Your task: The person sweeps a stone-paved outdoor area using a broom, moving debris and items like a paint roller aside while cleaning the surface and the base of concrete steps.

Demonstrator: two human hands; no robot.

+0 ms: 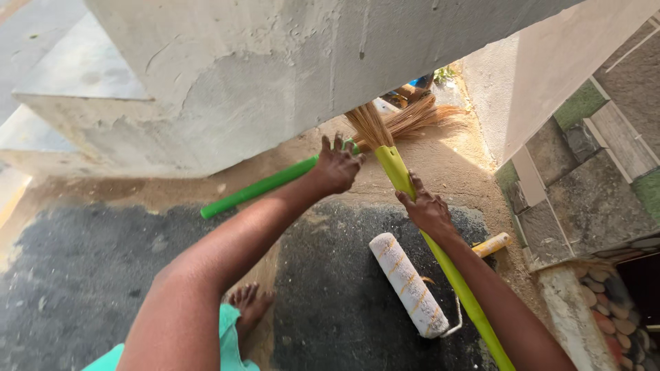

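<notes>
Our left hand point(337, 167) grips the green broom point(261, 187); our right hand point(426, 208) grips the yellow broom point(457, 282) above a paint roller point(409, 285).

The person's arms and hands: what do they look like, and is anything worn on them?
Both arms are bare from as far up as the head view shows down to the fingers: no sleeves, gloves, watch or bracelet visible. The left hand and right hand look dusty, with pale smudges on knuckles and fingers. I cannot make out any rings. Lower down, turquoise clothing shows, and a bare foot.
</notes>
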